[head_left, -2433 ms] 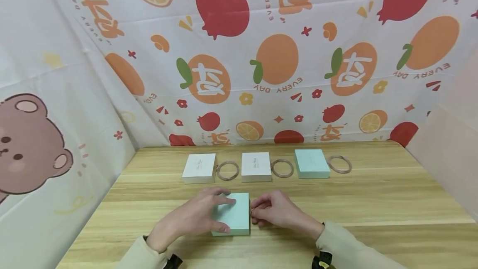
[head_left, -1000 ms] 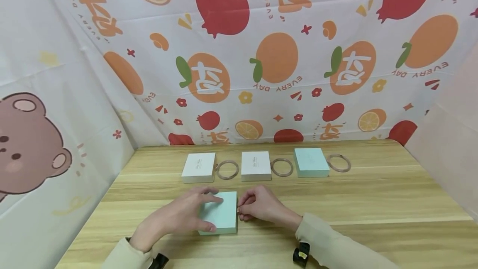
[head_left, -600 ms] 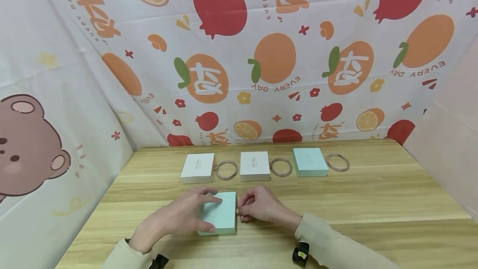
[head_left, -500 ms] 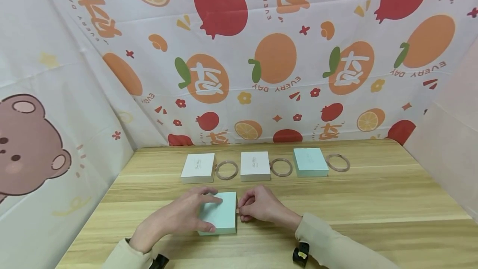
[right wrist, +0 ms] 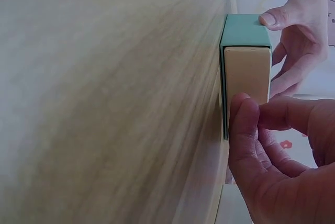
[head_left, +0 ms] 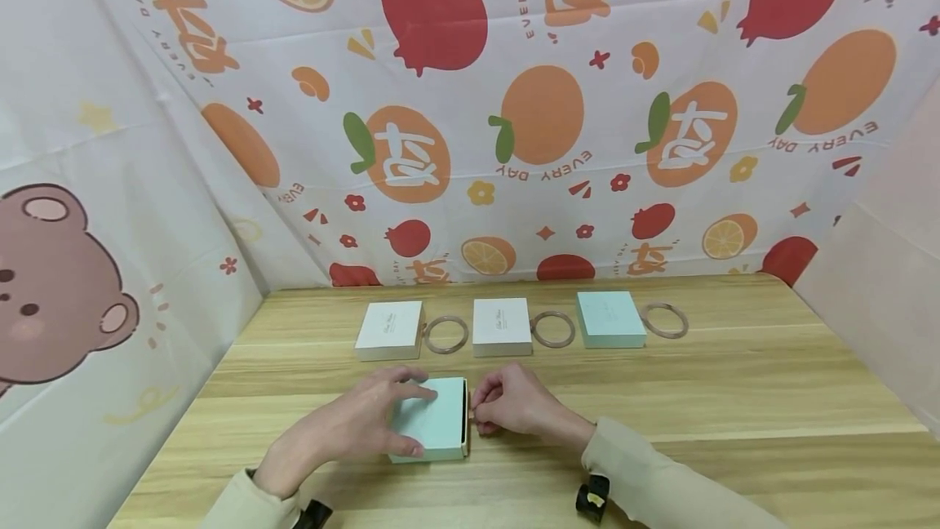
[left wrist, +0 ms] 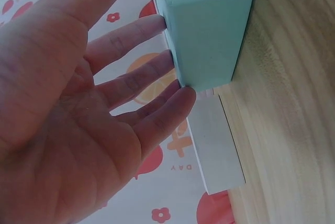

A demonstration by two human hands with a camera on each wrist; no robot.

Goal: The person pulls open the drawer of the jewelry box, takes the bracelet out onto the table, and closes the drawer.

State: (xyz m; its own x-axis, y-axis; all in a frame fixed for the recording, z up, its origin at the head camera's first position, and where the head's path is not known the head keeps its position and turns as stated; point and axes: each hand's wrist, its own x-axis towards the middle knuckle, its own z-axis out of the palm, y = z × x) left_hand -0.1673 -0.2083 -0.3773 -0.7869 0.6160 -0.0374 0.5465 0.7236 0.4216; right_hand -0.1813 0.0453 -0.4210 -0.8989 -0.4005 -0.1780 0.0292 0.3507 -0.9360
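A mint-green drawer-style gift box (head_left: 441, 423) lies on the wooden table in the head view. My left hand (head_left: 367, 419) rests on it, fingertips on the top and thumb at the front edge; in the left wrist view the fingers are fairly straight against the box. On the box's right side, my right hand (head_left: 514, 402) pinches a small pull tab, mostly hidden by the fingertips. The tan end of the inner drawer (right wrist: 247, 72) shows within the green sleeve in the right wrist view. A narrow dark gap separates sleeve and drawer end in the head view.
Behind the hands stand a white box (head_left: 391, 329), a second white box (head_left: 502, 325) and another mint box (head_left: 611, 318). Each has a ring-shaped bangle (head_left: 445, 335) on its right. A fruit-print cloth (head_left: 543, 211) hangs at the table's back edge.
The box and both hands shifted left earlier. Since half a second ago, my right hand has moved slightly right and the inner drawer has slid a little out of the sleeve.
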